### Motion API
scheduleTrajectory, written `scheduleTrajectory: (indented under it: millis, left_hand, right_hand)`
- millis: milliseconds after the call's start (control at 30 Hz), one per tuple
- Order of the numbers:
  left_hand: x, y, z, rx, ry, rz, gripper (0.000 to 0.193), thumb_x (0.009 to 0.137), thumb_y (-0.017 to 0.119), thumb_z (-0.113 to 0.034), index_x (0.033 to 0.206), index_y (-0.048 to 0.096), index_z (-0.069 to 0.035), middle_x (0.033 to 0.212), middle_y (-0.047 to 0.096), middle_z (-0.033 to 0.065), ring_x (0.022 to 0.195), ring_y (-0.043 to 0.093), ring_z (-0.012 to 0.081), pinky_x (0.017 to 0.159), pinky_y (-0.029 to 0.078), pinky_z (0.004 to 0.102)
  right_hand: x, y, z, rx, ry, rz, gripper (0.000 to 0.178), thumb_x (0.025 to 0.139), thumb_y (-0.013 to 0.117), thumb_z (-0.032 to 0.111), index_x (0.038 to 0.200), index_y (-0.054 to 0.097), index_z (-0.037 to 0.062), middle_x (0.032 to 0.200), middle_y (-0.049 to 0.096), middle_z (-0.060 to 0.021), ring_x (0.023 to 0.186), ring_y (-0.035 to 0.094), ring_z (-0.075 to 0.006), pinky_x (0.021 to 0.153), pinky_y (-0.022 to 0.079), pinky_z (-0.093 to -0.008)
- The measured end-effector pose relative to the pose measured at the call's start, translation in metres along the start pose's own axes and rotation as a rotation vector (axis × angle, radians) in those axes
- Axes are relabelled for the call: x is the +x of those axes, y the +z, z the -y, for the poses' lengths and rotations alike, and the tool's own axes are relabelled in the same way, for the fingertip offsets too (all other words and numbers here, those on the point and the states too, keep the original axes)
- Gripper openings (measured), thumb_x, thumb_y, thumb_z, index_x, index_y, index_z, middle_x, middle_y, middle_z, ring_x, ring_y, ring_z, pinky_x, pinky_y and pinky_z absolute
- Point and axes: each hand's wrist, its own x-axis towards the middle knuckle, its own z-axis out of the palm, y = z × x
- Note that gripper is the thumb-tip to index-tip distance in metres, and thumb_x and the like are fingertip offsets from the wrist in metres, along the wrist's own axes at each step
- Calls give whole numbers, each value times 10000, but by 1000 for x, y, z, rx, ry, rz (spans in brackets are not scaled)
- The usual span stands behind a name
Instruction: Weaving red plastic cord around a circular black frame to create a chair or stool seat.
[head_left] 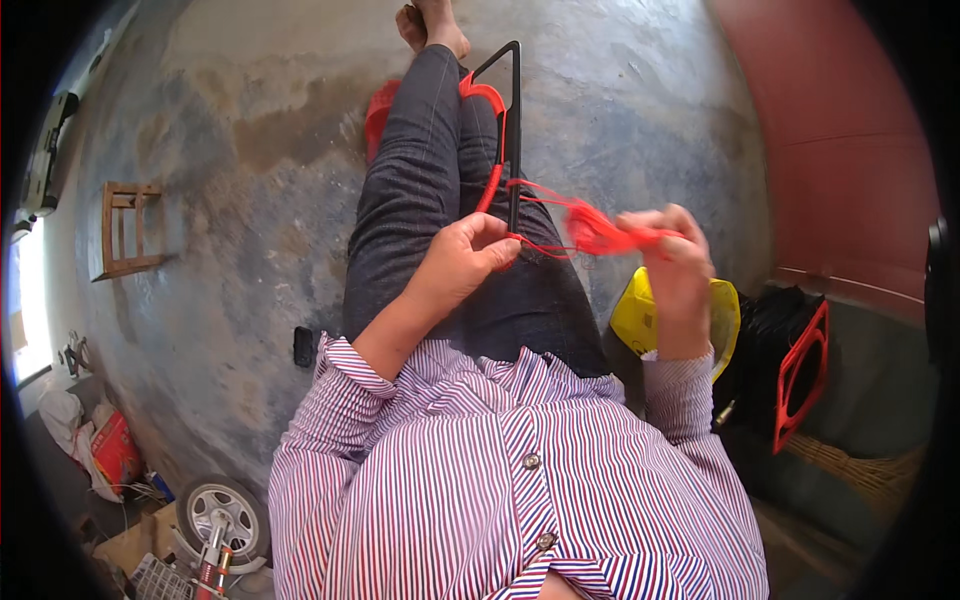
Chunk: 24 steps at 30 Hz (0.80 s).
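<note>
A black frame [515,125] with an angular outline lies over my legs. Its curved side is wrapped in red cord [491,188]. My left hand [455,265] is closed in a pinch at the near end of the frame, thumb and forefinger on the red-wrapped part. To the right, raised above my thigh, my right hand [680,260] is closed on a loose bundle of red cord [592,228], and its fingers are slightly blurred. Two thin strands run from that bundle to the frame's straight bar. The frame's near end is partly hidden by my left hand.
Beside my right arm stand a yellow bag [632,312] and a black bag next to a red-rimmed frame [803,375]. A small wooden stool [130,232] stands at the left. A black phone-like object [303,346] and a wheel [222,518] lie nearer. Something red [378,118] shows beside my leg.
</note>
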Motion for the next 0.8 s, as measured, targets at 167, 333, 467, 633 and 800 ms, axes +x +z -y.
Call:
scheduleTrajectory:
  millis: [167, 333, 467, 633, 800]
  left_hand:
    - [-2, 2, 4, -64, -47, 80, 210, 835, 712, -85, 999, 601, -17, 931, 641, 18, 870, 601, 92, 802, 484, 238]
    - [0, 4, 6, -59, -42, 85, 218, 826, 720, -86, 996, 603, -16, 909, 643, 18, 857, 598, 91, 792, 480, 234]
    - [2, 6, 10, -44, -34, 79, 218, 822, 725, -88, 992, 607, -18, 905, 644, 20, 846, 595, 89, 789, 480, 235]
    - [2, 11, 7, -106, -49, 82, 245, 818, 725, -76, 1020, 599, -21, 905, 633, 14, 836, 591, 88, 791, 484, 230]
    - [-6, 2, 3, -112, -94, 10, 287, 813, 729, -72, 1055, 584, -20, 906, 621, 9, 840, 586, 87, 792, 489, 228]
  right_hand:
    - [-31, -47, 65, 392, -115, 31, 69, 852, 524, 115, 852, 465, 79, 678, 449, -36, 715, 467, -165, 776, 431, -374]
    - [-31, -69, 59, 338, -157, -166, 129, 961, 511, 167, 1031, 520, 59, 784, 475, -22, 729, 469, -126, 629, 436, -273]
    - [-7, 12, 3, -231, 107, -348, 170, 935, 541, 126, 1082, 546, 40, 747, 542, -9, 619, 519, -100, 524, 428, -230]
    - [6, 54, -43, -409, 303, -5, 88, 905, 539, 56, 989, 537, 30, 713, 530, -3, 589, 481, -60, 521, 391, -206]
    - [13, 77, -13, -355, 250, 100, 70, 883, 543, 39, 952, 528, 39, 773, 486, 40, 615, 428, -33, 536, 363, -193]
